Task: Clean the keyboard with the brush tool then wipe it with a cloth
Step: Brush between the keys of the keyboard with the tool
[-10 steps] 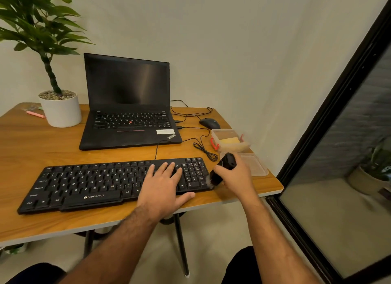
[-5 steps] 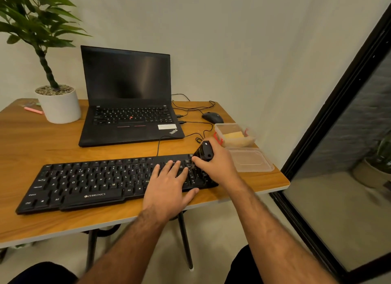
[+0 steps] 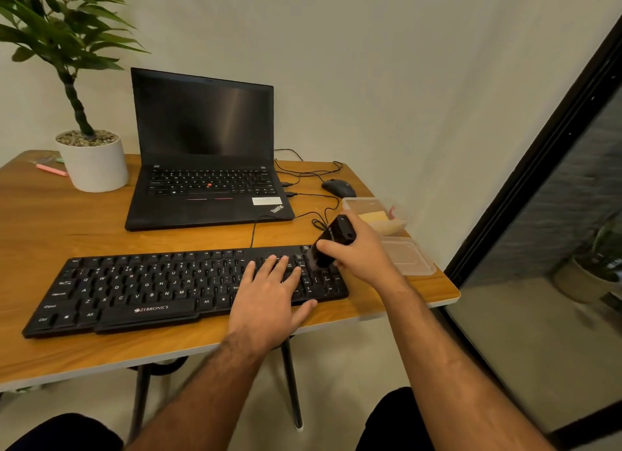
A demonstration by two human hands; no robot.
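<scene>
Open laptop (image 3: 205, 154) — potted plant (image 3: 89, 154) left, mouse (image 3: 338, 188) right — on table (image 3: 50, 228).

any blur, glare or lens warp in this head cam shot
Head view: warm, dim indoor light; the brush bristles smear with motion blur over the keyboard, while the left hand is sharp; a soft streak of glare crosses the dark laptop screen; wide-angle warp tilts the black door frame.

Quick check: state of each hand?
Left hand: open, flat on the black keyboard.
Right hand: gripping the black brush tool.
</scene>
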